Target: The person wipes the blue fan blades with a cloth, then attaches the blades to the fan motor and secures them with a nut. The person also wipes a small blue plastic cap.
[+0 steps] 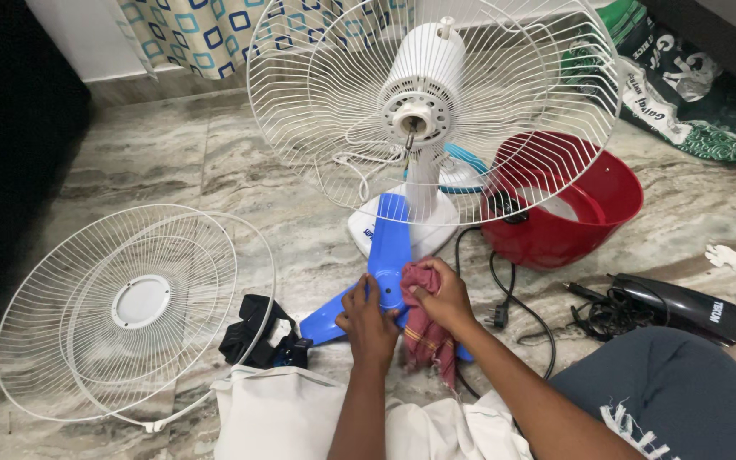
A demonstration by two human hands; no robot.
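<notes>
Wiping the blue fan blade (388, 255) on the marble floor (172, 162) appears underway: left hand (368, 317) pinches its hub, right hand (441, 296) pinches a maroon rag (426, 336); next, probably its other vanes.

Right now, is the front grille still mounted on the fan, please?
No, the detached front grille lies flat on the marble floor, left of the fan, whose motor hub is exposed.
</notes>
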